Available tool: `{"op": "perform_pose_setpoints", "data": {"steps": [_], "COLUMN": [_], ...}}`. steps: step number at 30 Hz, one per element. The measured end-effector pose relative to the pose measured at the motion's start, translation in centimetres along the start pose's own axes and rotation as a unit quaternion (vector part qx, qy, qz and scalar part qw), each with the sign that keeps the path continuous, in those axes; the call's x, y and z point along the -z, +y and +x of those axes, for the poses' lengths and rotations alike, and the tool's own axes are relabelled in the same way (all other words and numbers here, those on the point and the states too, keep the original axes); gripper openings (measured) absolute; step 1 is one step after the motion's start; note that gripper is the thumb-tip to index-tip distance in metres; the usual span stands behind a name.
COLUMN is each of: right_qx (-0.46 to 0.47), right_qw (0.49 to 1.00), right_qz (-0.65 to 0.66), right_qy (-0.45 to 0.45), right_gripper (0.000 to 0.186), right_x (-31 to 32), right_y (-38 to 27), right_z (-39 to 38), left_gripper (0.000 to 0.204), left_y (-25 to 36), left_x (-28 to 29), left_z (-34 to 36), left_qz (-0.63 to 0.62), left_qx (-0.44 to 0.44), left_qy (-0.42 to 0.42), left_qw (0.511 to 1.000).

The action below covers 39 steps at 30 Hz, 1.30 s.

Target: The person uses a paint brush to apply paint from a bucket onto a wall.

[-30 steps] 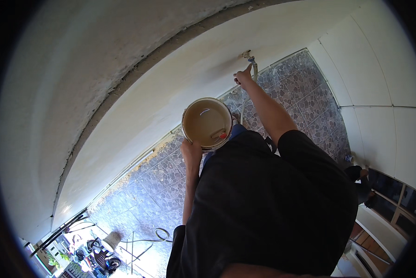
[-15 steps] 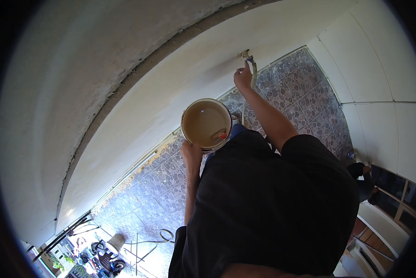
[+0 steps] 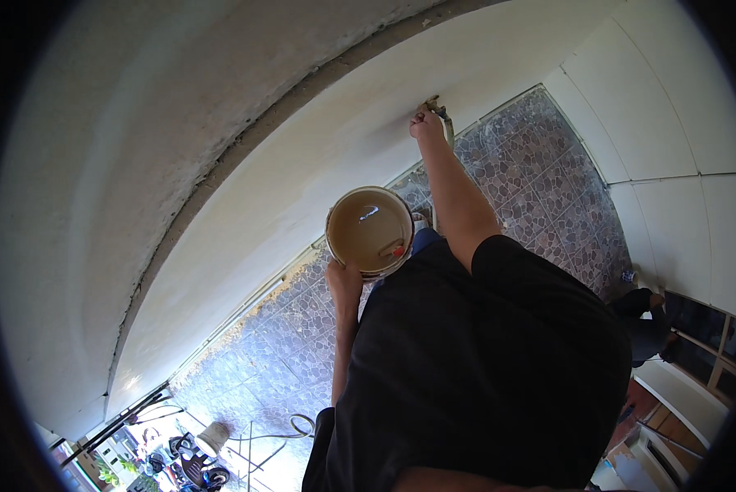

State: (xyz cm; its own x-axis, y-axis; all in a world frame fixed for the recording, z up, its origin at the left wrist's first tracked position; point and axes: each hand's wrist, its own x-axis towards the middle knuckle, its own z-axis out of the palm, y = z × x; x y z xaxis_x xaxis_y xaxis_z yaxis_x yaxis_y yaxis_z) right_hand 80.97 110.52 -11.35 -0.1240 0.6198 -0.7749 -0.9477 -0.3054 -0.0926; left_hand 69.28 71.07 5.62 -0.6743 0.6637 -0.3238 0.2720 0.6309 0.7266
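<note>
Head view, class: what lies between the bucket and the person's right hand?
In the head view, between bucket and right hand show patterned floor, then pale wall; no separate object appears there.

Pails: 2, i.e. ctr pail (image 3: 341,211) & far pail (image 3: 213,439), approx. 7 o'clock. Hands: 2, L hand (image 3: 345,281) at ctr pail's 7 o'clock, R hand (image 3: 424,125) approx. 1 o'clock. Partly red item (image 3: 397,252): 1, ctr pail's 4 o'clock. Tap (image 3: 434,103): 1, 1 o'clock. Hose coil (image 3: 303,417): 1, approx. 7 o'clock. Other pers. (image 3: 638,328): 1, betw. 3 & 4 o'clock.
</note>
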Motion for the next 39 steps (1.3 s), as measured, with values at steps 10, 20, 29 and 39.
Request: {"op": "perform_pose_setpoints", "data": {"steps": [10, 20, 29, 39], "right_qx": [-0.014, -0.007, -0.061, -0.022], "right_qw": [0.997, 0.998, 0.93, 0.509], "right_qz": [0.042, 0.017, -0.319, -0.86], "right_qy": [0.069, 0.053, -0.17, -0.018], "right_gripper": [0.011, 0.017, 0.009, 0.023], "right_x": [-0.7, 0.2, 7.7, 11.5], "right_y": [1.1, -1.0, -4.5, -14.9], "right_z": [-1.8, -0.3, -8.7, -11.4], "left_gripper": [0.039, 0.037, 0.034, 0.035], "left_y": [-1.0, -0.4, -2.4, -0.4], "left_x": [-0.1, -0.2, -0.1, 0.2], "left_z": [0.1, 0.2, 0.7, 0.1], "left_qz": [-0.005, -0.016, -0.013, 0.018], "left_qx": [0.01, 0.005, 0.007, -0.01], "left_qy": [0.013, 0.0, 0.009, -0.01], "left_qw": [1.0, 1.0, 1.0, 1.0]}}
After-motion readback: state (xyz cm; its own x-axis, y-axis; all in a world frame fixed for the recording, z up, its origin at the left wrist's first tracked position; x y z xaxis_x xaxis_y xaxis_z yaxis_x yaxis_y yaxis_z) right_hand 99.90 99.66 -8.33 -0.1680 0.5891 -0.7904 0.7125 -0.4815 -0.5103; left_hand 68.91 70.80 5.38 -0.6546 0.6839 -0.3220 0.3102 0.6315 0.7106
